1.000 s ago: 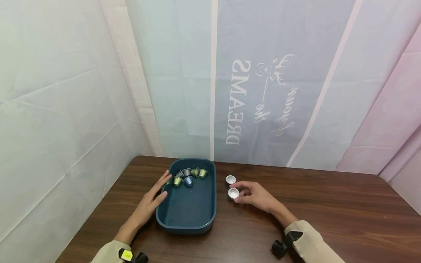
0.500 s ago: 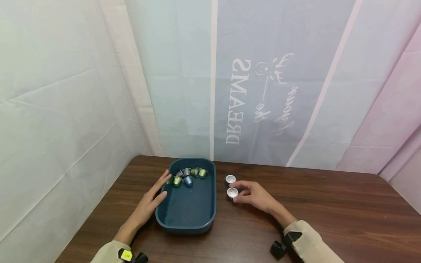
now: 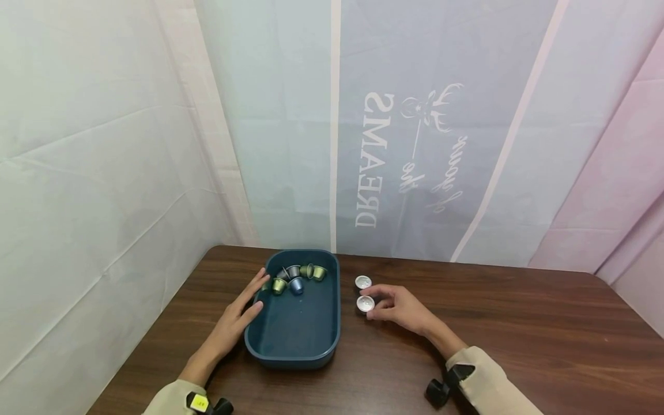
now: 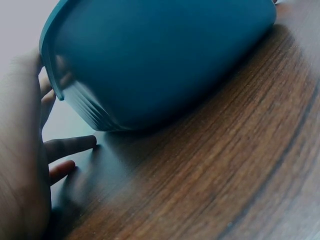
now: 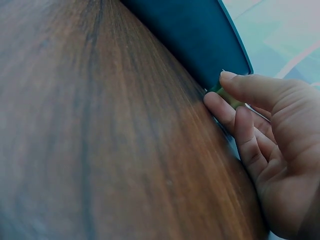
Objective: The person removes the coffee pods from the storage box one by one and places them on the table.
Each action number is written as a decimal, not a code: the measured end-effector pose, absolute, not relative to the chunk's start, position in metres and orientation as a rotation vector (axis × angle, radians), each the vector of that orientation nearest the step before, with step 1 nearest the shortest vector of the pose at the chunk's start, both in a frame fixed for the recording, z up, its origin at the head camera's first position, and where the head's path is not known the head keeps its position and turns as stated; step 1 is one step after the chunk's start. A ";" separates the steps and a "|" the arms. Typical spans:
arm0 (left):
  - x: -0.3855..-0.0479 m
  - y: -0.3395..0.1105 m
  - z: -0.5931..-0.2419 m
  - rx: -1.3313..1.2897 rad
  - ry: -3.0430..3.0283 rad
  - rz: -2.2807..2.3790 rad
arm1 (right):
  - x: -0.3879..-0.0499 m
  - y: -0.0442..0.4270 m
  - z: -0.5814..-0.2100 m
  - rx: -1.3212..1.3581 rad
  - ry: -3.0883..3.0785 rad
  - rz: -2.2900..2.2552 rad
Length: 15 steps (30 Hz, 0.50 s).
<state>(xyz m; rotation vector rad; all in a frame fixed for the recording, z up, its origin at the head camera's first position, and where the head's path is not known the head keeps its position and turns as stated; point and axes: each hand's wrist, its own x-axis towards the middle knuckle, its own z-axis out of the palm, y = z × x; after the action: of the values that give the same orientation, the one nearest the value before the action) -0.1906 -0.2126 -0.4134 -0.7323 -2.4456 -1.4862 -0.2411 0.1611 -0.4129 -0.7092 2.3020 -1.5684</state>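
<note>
My right hand (image 3: 402,311) pinches a silver-topped coffee capsule (image 3: 365,304) between thumb and fingers, to the right of the blue bin (image 3: 293,334). Its green side shows between the fingertips in the right wrist view. Just behind it stands a second coffee capsule (image 3: 363,282), lid up. On the bin's left rim rests my left hand (image 3: 230,325), fingers spread and nearly straight. In the left wrist view some of its fingers hang beside the bin's outer wall (image 4: 165,60). Several green, dark and blue capsules (image 3: 296,285) lie tumbled at the bin's far end.
The bin stands on a dark wooden table (image 3: 498,334), near its far left side. A printed curtain (image 3: 415,144) hangs behind the table edge, and a pale curtain (image 3: 104,173) borders the left.
The right hand has shifted its capsule slightly left, nearly into line with the one behind. The left hand and the bin's contents stay as they were.
</note>
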 end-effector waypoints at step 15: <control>-0.191 -0.213 -0.415 -0.729 -2.452 -1.506 | -0.257 0.172 -0.442 -0.736 2.320 -1.581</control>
<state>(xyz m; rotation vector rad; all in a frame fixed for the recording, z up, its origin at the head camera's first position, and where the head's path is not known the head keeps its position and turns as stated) -0.1909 -0.2131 -0.4148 -0.7286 -2.4515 -1.5057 -0.2570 0.1723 -0.4415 -0.7365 2.3204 -1.5809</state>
